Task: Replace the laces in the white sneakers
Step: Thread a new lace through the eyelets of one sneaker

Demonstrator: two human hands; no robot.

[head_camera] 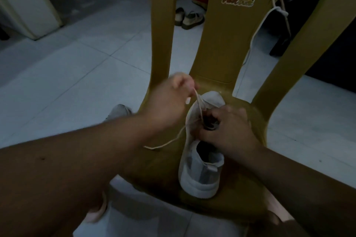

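Head, blurred left hand pinching lace, right hand clasped over sneaker

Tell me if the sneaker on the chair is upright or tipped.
Upright: the white sneaker sits sole-down on the yellow chair, opening facing up.

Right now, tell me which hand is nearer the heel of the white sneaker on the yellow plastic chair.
Right. The right hand grips the white sneaker at mid-shoe, beside the heel opening; the left hand is up by the toe, pinching the thin white lace.
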